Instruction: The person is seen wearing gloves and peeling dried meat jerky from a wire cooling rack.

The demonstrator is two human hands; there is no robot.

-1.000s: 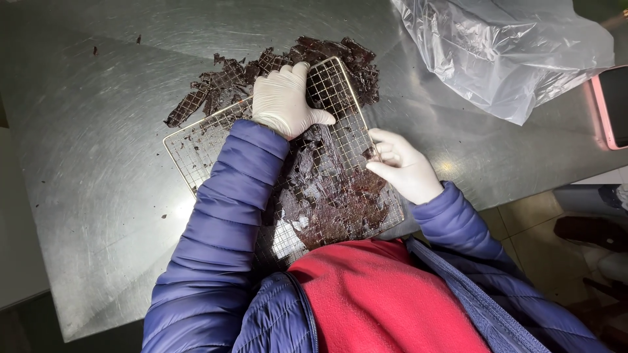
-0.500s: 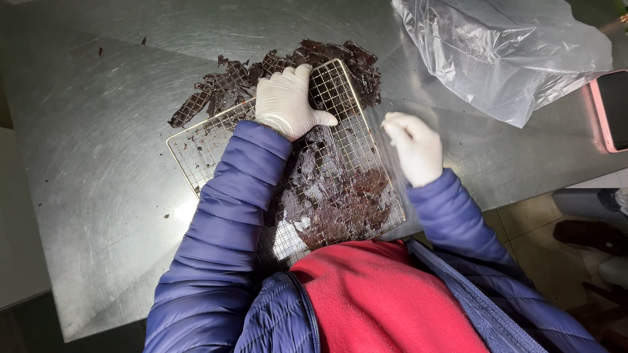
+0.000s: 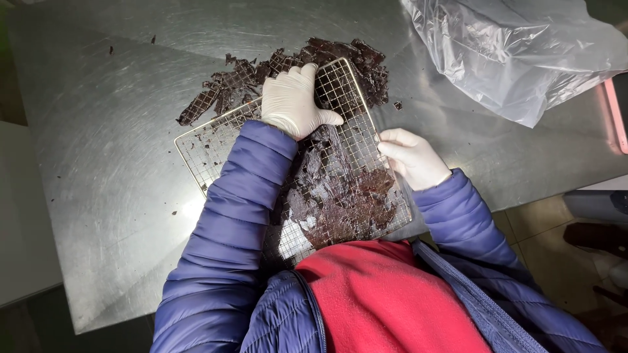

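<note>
We take the wire rack [image 3: 340, 196] as our landmark, lying on the steel table [image 3: 98, 196]. Our gloved left hand [image 3: 292, 101] presses flat, fingers spread, on its far edge. Our right hand [image 3: 412, 157] curls closed over its right rim. Dark dried strips [image 3: 340, 202] cling near us; loose pieces [image 3: 229, 88] lie beyond it. A plastic bag [image 3: 517, 52] sits far right.

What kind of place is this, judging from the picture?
Probably a food preparation room: a steel table, gloved hands on a wire rack of dark dried pieces, and a clear plastic bag.
</note>
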